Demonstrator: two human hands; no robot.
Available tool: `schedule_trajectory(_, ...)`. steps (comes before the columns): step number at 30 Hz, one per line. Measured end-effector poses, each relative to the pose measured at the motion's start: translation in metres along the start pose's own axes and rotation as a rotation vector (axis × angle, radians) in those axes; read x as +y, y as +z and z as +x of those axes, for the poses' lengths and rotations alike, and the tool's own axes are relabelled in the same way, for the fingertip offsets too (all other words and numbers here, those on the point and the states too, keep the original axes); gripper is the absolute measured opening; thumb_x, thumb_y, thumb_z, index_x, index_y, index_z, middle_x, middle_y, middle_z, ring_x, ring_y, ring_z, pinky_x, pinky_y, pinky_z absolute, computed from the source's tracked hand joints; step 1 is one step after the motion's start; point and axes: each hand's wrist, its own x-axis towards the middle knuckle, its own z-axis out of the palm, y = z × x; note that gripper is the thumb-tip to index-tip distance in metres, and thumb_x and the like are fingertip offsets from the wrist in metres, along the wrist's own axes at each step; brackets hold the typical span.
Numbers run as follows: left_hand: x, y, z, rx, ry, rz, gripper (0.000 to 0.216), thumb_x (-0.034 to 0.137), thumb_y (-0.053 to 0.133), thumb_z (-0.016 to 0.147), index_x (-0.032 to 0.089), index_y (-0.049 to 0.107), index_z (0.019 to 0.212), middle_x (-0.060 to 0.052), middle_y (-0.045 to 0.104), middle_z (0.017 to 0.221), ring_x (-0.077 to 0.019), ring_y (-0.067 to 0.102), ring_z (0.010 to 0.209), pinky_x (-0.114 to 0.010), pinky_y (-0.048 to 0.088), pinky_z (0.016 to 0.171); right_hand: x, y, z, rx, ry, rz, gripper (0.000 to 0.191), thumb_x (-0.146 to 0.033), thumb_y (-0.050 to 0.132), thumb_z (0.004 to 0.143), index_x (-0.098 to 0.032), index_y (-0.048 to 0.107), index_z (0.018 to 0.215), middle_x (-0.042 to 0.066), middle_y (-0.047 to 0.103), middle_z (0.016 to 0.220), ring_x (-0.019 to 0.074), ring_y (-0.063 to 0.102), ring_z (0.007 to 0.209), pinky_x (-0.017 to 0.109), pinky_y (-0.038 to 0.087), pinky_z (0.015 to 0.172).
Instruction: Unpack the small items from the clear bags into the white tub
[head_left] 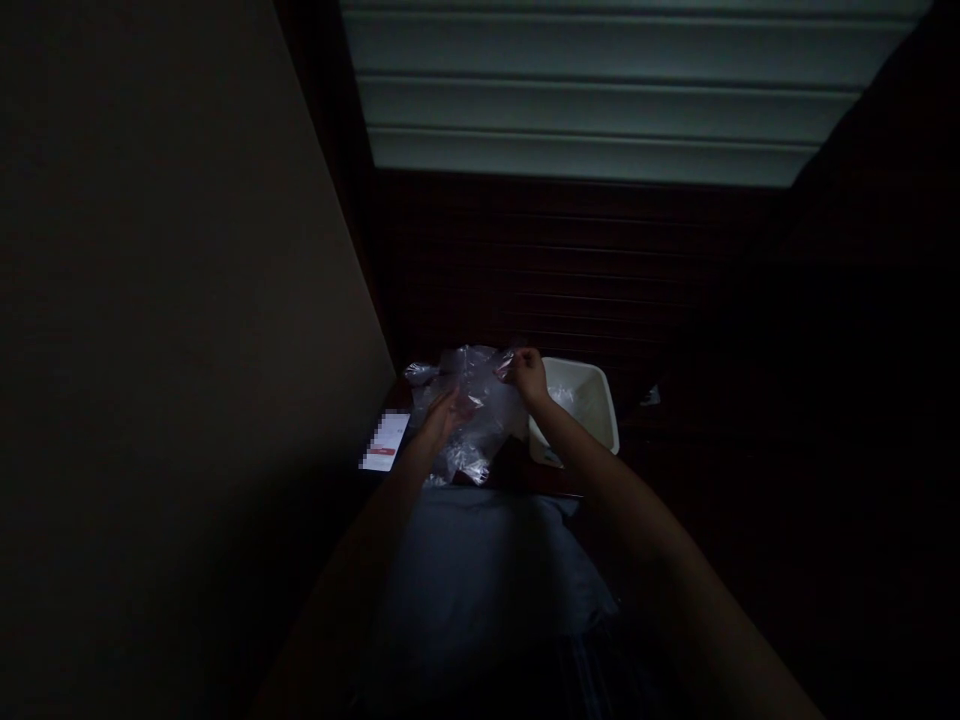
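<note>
Clear, crinkled plastic bags [487, 425] lie in a loose pile on a dark surface. At the upper right of the pile, my right hand [529, 376] is closed in a pinch on the edge of a clear plastic bag [505, 368]. Lower and to the left, my left hand [442, 415] has its fingers around part of the plastic, which partly covers them. In the dim light I cannot make out whether both hands hold the same bag. A white plastic basin [609, 420] stands just right of the pile, with some clear plastic [561, 394] inside.
A lit phone [386, 441] lies left of the pile, beside a plain wall [187, 250]. Behind is dark slatted panelling [540, 260] with pale slats [585, 110] above. A grey-blue cloth or cushion [487, 560] is in front. The right side is very dark.
</note>
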Motion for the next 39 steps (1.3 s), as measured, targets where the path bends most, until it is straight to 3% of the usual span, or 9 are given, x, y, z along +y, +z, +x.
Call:
schedule_trajectory(7, -0.005, 0.003, -0.014, -0.045, -0.085, 0.11, 0.019, 0.023, 0.066, 0.061, 0.015, 0.057, 0.075, -0.008, 0.065, 0.079, -0.0214, 0.062, 0.076, -0.035, 0.047, 0.074, 0.012, -0.007, 0.005, 0.027, 0.024, -0.044, 0.014, -0.03, 0.04, 0.078, -0.02, 0.038, 0.087, -0.003, 0.053, 0.062, 0.011, 0.057, 0.05, 0.024, 0.046, 0.05)
schedule_trajectory(11, 0.003, 0.004, -0.011, 0.018, -0.079, -0.033, 0.015, 0.023, 0.062, 0.064, 0.016, 0.054, 0.074, -0.006, 0.065, 0.074, -0.0212, 0.062, 0.071, -0.037, 0.048, 0.073, 0.017, -0.015, 0.006, 0.023, -0.023, -0.399, 0.025, -0.025, 0.044, 0.076, -0.015, 0.043, 0.098, 0.003, 0.058, 0.071, 0.0136, 0.058, 0.059, 0.027, 0.047, 0.056)
schedule_trajectory(14, 0.011, 0.006, -0.009, 0.02, -0.056, -0.081, 0.01, 0.02, 0.058, 0.067, 0.016, 0.053, 0.074, -0.006, 0.065, 0.076, -0.0197, 0.062, 0.072, -0.036, 0.048, 0.075, 0.012, -0.02, -0.002, 0.0, -0.247, -0.701, 0.04, -0.016, 0.046, 0.072, -0.012, 0.041, 0.111, 0.011, 0.058, 0.094, 0.0189, 0.057, 0.084, 0.033, 0.045, 0.074)
schedule_trajectory(19, 0.02, 0.008, -0.009, 0.024, -0.078, -0.107, 0.004, 0.017, 0.052, 0.07, 0.015, 0.053, 0.074, -0.007, 0.065, 0.077, -0.0188, 0.062, 0.073, -0.033, 0.049, 0.074, -0.001, -0.027, -0.025, -0.321, -0.674, -1.097, 0.063, 0.003, 0.038, 0.064, -0.016, 0.033, 0.124, 0.012, 0.041, 0.123, 0.0194, 0.037, 0.114, 0.034, 0.033, 0.092)
schedule_trajectory(23, 0.024, 0.008, -0.01, 0.036, -0.094, -0.149, 0.005, 0.016, 0.052, 0.07, 0.014, 0.054, 0.074, -0.007, 0.064, 0.079, -0.0188, 0.062, 0.076, -0.034, 0.048, 0.077, 0.0, -0.031, -0.035, -0.541, -0.743, -1.33, 0.075, -0.005, 0.053, 0.064, -0.021, 0.023, 0.131, 0.011, 0.023, 0.137, 0.0259, 0.019, 0.125, 0.044, 0.021, 0.097)
schedule_trajectory(27, 0.029, 0.011, -0.012, 0.05, -0.101, -0.118, 0.007, 0.018, 0.053, 0.07, 0.015, 0.056, 0.075, -0.008, 0.064, 0.083, -0.0206, 0.059, 0.085, -0.035, 0.046, 0.081, 0.01, -0.031, -0.035, -0.666, -0.653, -1.36, 0.1, -0.03, 0.069, 0.054, -0.022, 0.01, 0.134, 0.012, 0.012, 0.14, 0.03, 0.008, 0.128, 0.051, 0.012, 0.097)
schedule_trajectory(32, 0.037, 0.018, -0.015, 0.052, -0.098, -0.118, 0.008, 0.02, 0.055, 0.07, 0.014, 0.057, 0.075, -0.008, 0.064, 0.083, -0.0229, 0.056, 0.093, -0.034, 0.046, 0.082, 0.021, -0.03, -0.038, -0.718, -0.578, -1.337, 0.114, -0.051, 0.068, 0.046, -0.017, 0.005, 0.135, 0.016, 0.008, 0.14, 0.032, 0.003, 0.128, 0.054, 0.006, 0.097)
schedule_trajectory(36, 0.039, 0.023, -0.015, 0.03, -0.109, -0.131, 0.01, 0.02, 0.056, 0.069, 0.014, 0.058, 0.076, -0.009, 0.064, 0.083, -0.024, 0.055, 0.096, -0.035, 0.045, 0.083, 0.026, -0.026, -0.047, -0.625, -0.616, -1.261, 0.108, -0.054, 0.064, 0.052, -0.013, 0.008, 0.134, 0.017, 0.013, 0.139, 0.0303, 0.009, 0.128, 0.051, 0.006, 0.099)
schedule_trajectory(39, 0.039, 0.023, -0.016, 0.031, -0.108, -0.084, 0.01, 0.023, 0.056, 0.068, 0.015, 0.058, 0.074, -0.009, 0.063, 0.085, -0.0239, 0.054, 0.097, -0.035, 0.045, 0.084, 0.027, -0.021, -0.053, -0.511, -0.643, -1.133, 0.085, -0.046, 0.056, 0.064, -0.012, 0.018, 0.132, 0.017, 0.024, 0.136, 0.0267, 0.019, 0.126, 0.046, 0.015, 0.099)
